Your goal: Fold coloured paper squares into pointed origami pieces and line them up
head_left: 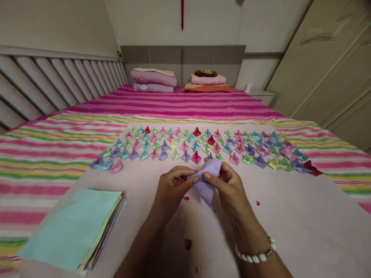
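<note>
Between my two hands is a piece of purple origami paper [211, 168], partly folded, with a pointed flap hanging down. My left hand [174, 187] pinches its left edge between thumb and fingers. On the other side, my right hand [232, 183] grips it with the thumb across the front and the fingers behind. A bracelet of white beads [256, 258] circles my right wrist. Just beyond my hands stand rows of small folded paper boats [196, 157] in pink, green, blue, purple, yellow and red. Part of the purple paper is hidden by my fingers.
A stack of coloured paper [72, 227], light blue on top, lies at the left on the pale board [304, 220]. Small red scraps [188, 244] are scattered near me. The board rests on a striped bed [34, 162], with folded bedding [155, 79] by the headboard and a rail [58, 77] at left.
</note>
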Available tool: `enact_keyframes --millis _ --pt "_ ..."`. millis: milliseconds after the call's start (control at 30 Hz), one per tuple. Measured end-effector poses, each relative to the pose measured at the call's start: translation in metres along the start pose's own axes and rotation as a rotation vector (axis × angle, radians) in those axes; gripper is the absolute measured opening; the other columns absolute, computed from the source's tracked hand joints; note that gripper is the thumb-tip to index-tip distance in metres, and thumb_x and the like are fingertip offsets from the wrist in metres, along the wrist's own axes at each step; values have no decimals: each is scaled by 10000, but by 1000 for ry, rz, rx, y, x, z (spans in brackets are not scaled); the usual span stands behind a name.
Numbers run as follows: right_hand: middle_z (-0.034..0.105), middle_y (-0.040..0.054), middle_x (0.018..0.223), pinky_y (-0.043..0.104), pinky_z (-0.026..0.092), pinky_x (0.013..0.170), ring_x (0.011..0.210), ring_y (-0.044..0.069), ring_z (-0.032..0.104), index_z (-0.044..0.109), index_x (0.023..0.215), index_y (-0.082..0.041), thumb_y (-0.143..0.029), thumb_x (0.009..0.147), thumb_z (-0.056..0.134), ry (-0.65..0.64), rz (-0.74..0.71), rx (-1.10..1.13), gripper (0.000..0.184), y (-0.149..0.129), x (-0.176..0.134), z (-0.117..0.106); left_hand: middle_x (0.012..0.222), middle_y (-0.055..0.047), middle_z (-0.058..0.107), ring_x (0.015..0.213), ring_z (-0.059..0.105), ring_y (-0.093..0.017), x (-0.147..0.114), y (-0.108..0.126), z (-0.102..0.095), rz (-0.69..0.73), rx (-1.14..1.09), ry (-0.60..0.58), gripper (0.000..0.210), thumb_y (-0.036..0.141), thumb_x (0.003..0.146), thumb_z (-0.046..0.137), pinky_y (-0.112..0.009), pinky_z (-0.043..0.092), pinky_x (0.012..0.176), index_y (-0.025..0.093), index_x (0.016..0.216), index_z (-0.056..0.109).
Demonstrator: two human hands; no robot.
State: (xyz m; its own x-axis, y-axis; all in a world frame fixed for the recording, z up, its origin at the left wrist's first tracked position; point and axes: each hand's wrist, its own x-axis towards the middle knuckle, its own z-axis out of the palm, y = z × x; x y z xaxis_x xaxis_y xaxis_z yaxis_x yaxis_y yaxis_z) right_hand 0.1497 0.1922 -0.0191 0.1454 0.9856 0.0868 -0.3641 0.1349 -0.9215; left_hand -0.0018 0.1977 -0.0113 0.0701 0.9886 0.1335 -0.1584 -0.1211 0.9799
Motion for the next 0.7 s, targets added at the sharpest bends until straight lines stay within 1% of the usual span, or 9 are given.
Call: enact_keyframes --millis 67,100,167,267,367,467,533,600,700 --pt "715 60 1015 327 538 725 883 224 650 681 1083 -232 -270 562 884 37 -39 -23 560 0 3 -3 818 -32 714 760 638 -153 0 1 -1 -44 -18 -21 102 224 662 807 -236 508 666 194 754 776" --pt "711 68 1047 336 538 755 934 234 645 681 1100 -235 -263 552 891 26 -38 -32 588 0 3 -5 788 -31 716 736 634 -149 0 1 -1 -72 -22 -27 113 231 657 811 -234 500 649 188 755 773" --pt "717 62 1015 343 532 788 960 236 643 707 1064 -240 -265 565 890 -39 -8 -45 532 -1 4 -7 736 -26 716 688 626 -141 0 1 -1 -127 -37 -29 133 248 653 816 -234 488 621 181 757 766" --pt "726 31 897 327 530 744 833 204 660 741 949 -243 -276 578 889 -103 52 -66 401 -3 2 -8 707 -21 717 658 628 -134 1 1 0 -153 -108 -12 144 252 637 824 -239 490 621 175 731 747" --pt "730 13 817 310 522 703 729 179 655 748 830 -230 -271 581 889 -84 63 -121 289 -3 0 -9 707 -19 718 672 633 -128 1 1 1 -125 -158 -1 140 231 625 829 -237 496 640 172 704 730" --pt "721 4 762 289 510 673 695 168 645 745 757 -220 -260 583 886 -54 15 -188 227 -2 0 -10 668 -6 697 629 608 -108 0 2 3 -122 -119 13 136 223 634 824 -216 479 601 170 710 724" --pt "716 -2 735 277 503 639 661 158 636 742 760 -220 -250 583 884 -37 5 -184 228 -1 0 -10 649 1 686 612 598 -102 -1 2 4 -126 -95 23 145 220 629 827 -208 472 583 168 712 721" --pt "714 -8 715 266 497 602 613 145 624 741 803 -222 -245 589 880 -2 6 -129 257 -1 0 -8 641 6 680 614 597 -102 -1 2 5 -123 -90 35 157 217 616 833 -207 475 585 166 707 715" --pt "711 -18 680 262 509 599 580 137 627 724 951 -226 -244 596 877 65 30 36 387 -4 0 -2 638 13 673 619 595 -99 -1 1 8 -104 -107 71 159 215 616 833 -205 480 598 168 697 705"
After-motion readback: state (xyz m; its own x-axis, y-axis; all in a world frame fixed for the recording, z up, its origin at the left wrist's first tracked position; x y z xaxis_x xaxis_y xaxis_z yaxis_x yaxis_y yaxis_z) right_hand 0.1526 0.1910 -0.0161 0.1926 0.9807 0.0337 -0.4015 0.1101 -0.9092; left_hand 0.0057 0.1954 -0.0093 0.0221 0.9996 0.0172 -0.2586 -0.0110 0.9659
